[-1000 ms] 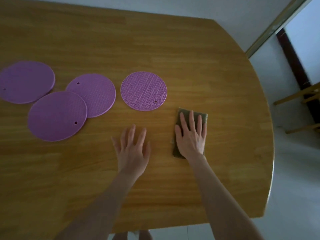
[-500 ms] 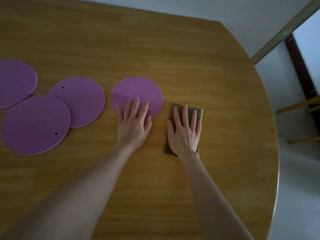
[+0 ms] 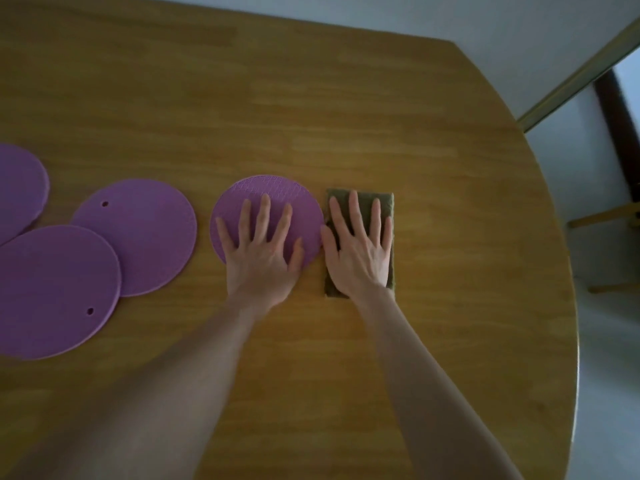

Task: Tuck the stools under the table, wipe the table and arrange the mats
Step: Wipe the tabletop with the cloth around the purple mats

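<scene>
1. Head view, left of the left hand [image 3: 263, 254]: three purple mats [image 3: 145, 230] lying loose and overlapping, not yet arranged.
2. Left hand flat, fingers spread, pressing a fourth mat [image 3: 270, 192] onto the table [image 3: 346, 98], probably to slide it aside.
3. Right hand [image 3: 360, 258] flat, fingers straight, pressing the cloth [image 3: 365, 200], just right of that mat, ready for wiping.
4. No containers visible.

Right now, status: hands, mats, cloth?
Left hand flat on rightmost round purple silicone mat. Right hand flat on folded olive-green cloth. Three other purple mats lie left.
</scene>
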Demonstrator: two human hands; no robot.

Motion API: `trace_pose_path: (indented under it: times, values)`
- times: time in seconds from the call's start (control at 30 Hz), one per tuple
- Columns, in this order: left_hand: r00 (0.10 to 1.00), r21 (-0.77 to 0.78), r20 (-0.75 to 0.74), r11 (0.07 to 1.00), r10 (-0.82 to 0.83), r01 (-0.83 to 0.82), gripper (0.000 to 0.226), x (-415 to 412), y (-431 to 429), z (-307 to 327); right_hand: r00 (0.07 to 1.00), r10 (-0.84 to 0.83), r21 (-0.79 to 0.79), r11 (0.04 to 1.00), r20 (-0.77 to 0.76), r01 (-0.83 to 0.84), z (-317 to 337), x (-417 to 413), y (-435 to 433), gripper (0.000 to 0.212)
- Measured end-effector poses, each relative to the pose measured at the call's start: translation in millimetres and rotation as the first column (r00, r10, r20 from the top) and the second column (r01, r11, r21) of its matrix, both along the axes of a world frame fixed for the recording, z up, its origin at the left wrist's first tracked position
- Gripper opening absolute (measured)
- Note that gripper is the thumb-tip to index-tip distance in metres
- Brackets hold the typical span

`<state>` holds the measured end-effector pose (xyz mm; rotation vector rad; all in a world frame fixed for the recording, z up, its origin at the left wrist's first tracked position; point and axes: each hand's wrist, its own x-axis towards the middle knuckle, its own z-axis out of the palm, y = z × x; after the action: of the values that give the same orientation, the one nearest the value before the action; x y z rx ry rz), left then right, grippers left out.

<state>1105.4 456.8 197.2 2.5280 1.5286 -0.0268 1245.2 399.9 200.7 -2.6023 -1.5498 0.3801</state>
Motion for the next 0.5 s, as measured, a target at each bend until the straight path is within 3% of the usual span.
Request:
trace_pose_path:
  times: [0.2, 0.37, 0.5]
  values:
    - [0.999, -0.008, -0.029, 1.0, 0.014, -0.015, 0.065, 1.2, 3.0, -1.3, 0.995, -0.089, -0.001, 0.996, 0.05, 0.089, -2.1, 45.1, 1.3, 0.055]
    - [0.999, -0.01, -0.036, 1.0, 0.017, -0.017, 0.065, 2.3, 2.1, -0.4, 0.998, 0.065, -0.011, 0.998, 0.014, -0.065, 2.6, 3.8, 17.2, 0.056]
    - [1.0, -0.002, 0.012, 1.0, 0.005, -0.005, 0.062, 1.6, 4.3, -0.2, 0.989, 0.142, -0.032, 0.99, 0.043, -0.14, 1.8, 39.1, 65.5, 0.052]
